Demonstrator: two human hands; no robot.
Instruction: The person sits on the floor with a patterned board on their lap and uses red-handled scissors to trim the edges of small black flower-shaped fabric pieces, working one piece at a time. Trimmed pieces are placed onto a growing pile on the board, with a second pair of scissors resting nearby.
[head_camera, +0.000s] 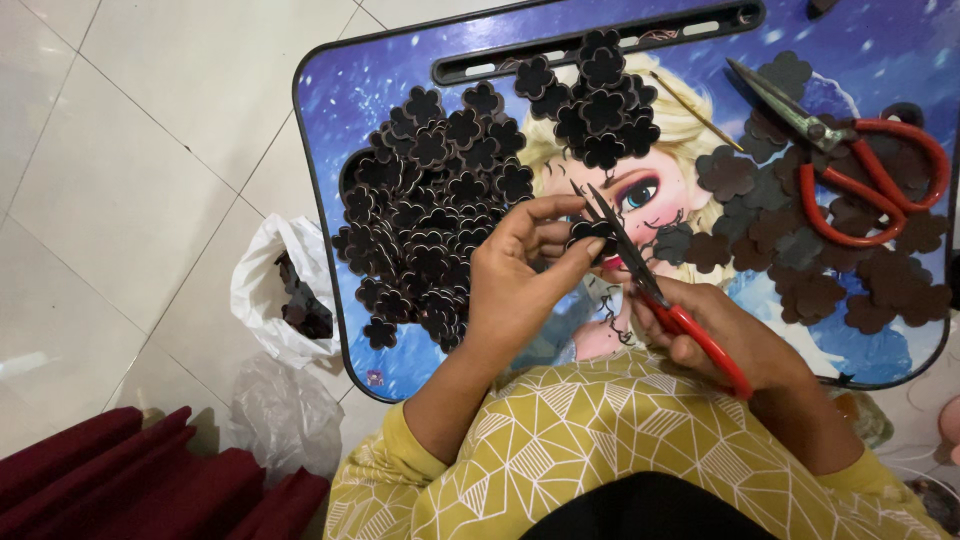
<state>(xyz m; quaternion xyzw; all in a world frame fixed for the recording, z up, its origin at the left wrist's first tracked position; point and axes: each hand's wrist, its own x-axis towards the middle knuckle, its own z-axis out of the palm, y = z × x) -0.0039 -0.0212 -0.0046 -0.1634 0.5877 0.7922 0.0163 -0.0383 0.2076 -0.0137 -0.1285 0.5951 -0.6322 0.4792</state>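
Observation:
My left hand (520, 275) pinches a small dark flower-shaped cutout (590, 232) between thumb and fingers above a blue lap table (350, 90) with a cartoon picture. My right hand (725, 335) grips small red-handled scissors (640, 270), whose open blades meet the cutout's edge. A big heap of dark trimmed flower cutouts (435, 200) lies on the table's left half, just beyond my left hand. Duller brown flower pieces (800, 270) are spread over the right half.
Larger red-handled scissors (850, 160) rest on the brown pieces at the right. A thin gold stick (695, 112) lies near the table's top. A white plastic bag (280, 290) with dark scraps and a clear bag (285, 415) sit on the tiled floor at left. Dark red cushions (120, 470) fill the lower left.

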